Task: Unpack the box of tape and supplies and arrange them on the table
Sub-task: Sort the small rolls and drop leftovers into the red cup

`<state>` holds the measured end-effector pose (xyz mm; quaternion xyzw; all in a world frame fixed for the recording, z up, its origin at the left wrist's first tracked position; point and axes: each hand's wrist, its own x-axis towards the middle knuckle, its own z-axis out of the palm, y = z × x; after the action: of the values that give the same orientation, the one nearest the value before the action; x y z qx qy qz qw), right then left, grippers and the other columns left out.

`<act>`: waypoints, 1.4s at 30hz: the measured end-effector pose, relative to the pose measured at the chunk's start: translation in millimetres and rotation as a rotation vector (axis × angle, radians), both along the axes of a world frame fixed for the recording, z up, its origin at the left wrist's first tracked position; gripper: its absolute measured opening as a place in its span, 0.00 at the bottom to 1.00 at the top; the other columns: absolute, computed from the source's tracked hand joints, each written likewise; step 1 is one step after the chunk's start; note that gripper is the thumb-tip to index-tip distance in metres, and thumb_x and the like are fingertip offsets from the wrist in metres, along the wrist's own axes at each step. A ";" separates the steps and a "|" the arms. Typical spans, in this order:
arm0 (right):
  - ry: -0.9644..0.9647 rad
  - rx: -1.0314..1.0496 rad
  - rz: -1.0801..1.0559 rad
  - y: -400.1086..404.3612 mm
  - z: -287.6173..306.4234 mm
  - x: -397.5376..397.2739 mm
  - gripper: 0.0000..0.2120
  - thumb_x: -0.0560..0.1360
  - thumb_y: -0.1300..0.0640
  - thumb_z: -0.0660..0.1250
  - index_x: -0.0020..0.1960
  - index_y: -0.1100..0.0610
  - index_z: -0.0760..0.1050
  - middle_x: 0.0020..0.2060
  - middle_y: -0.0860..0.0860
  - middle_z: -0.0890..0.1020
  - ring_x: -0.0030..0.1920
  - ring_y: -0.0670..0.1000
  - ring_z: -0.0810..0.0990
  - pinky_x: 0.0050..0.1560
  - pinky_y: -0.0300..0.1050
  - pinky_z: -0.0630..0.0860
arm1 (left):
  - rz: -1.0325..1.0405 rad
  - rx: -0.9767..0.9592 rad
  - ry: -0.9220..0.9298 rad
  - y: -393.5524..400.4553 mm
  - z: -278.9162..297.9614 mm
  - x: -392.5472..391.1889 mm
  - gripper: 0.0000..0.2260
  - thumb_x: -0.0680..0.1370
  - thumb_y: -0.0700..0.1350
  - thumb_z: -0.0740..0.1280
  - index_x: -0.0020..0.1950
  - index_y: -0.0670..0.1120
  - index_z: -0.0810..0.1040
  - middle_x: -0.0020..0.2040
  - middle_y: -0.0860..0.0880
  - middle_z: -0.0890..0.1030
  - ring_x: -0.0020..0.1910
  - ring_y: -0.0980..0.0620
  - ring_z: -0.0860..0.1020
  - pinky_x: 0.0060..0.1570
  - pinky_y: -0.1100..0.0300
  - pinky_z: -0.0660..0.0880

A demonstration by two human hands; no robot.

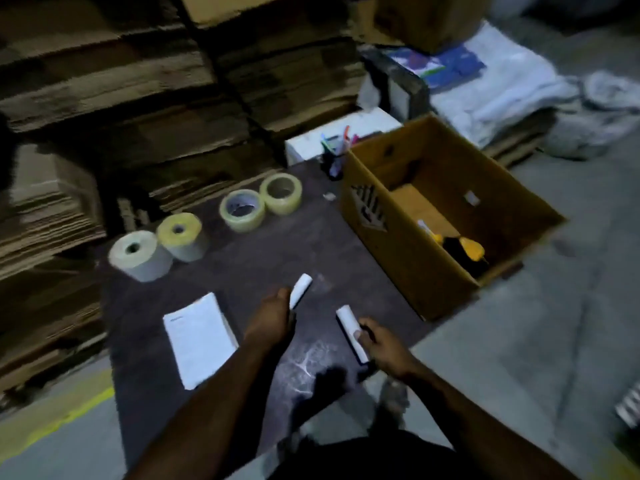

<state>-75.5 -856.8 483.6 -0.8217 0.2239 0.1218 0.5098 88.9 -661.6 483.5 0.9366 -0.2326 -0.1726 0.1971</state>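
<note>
An open cardboard box (pixel 408 261) stands at the right of the dark table (pixel 270 258), with yellow-and-black items (pixel 464 251) left inside. My left hand (pixel 272 318) grips one small white roll (pixel 300 290) just above the table. Another white roll (pixel 351 332) is held in my right hand (pixel 382 344), near the table's front right edge. Two clear tape rolls (pixel 242 210) (pixel 281 193) and two pale label rolls (pixel 138 255) (pixel 180 235) sit in a row at the back. A white pad (pixel 199 339) lies front left.
A pen holder (pixel 334 157) with coloured pens stands behind the box, next to a white box (pixel 311 140). Stacks of flattened cardboard (pixel 121 98) fill the back and left. White sacks (pixel 519 84) lie on the floor at the far right.
</note>
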 end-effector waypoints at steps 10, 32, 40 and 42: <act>-0.039 0.600 -0.944 -43.5 8.0 -175.1 0.08 0.75 0.57 0.70 0.51 0.59 0.74 0.32 0.54 0.79 0.28 0.49 0.78 0.32 0.43 0.74 | -0.252 -0.285 0.429 -119.0 -3.9 -184.3 0.18 0.71 0.56 0.66 0.59 0.55 0.74 0.48 0.58 0.82 0.45 0.54 0.80 0.41 0.58 0.74; -0.149 0.638 -0.868 -404.4 6.2 -248.4 0.07 0.77 0.58 0.70 0.54 0.54 0.81 0.43 0.59 0.82 0.43 0.56 0.83 0.40 0.53 0.80 | 0.133 -0.396 0.663 -505.2 -19.5 -303.4 0.08 0.68 0.45 0.77 0.41 0.57 0.82 0.32 0.54 0.83 0.31 0.55 0.79 0.34 0.55 0.76; 0.115 0.580 -0.863 -563.6 -39.2 -179.3 0.21 0.74 0.65 0.72 0.62 0.52 0.70 0.49 0.60 0.80 0.42 0.58 0.83 0.44 0.61 0.82 | 0.043 -0.282 0.772 -629.3 -60.7 -243.7 0.24 0.70 0.42 0.76 0.64 0.54 0.76 0.53 0.46 0.81 0.38 0.64 0.80 0.43 0.60 0.80; 0.187 0.465 -0.825 -599.6 -60.4 -152.0 0.20 0.73 0.64 0.73 0.60 0.55 0.69 0.41 0.56 0.79 0.34 0.52 0.81 0.36 0.53 0.83 | 0.047 -0.180 0.691 -652.8 -77.1 -226.2 0.25 0.72 0.48 0.74 0.67 0.59 0.72 0.56 0.52 0.79 0.49 0.59 0.79 0.53 0.53 0.79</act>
<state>-227.5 -1456.5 423.2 -0.5142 0.5430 0.0297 0.6632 -137.3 -1314.3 406.4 0.8069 -0.1449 -0.4533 0.3499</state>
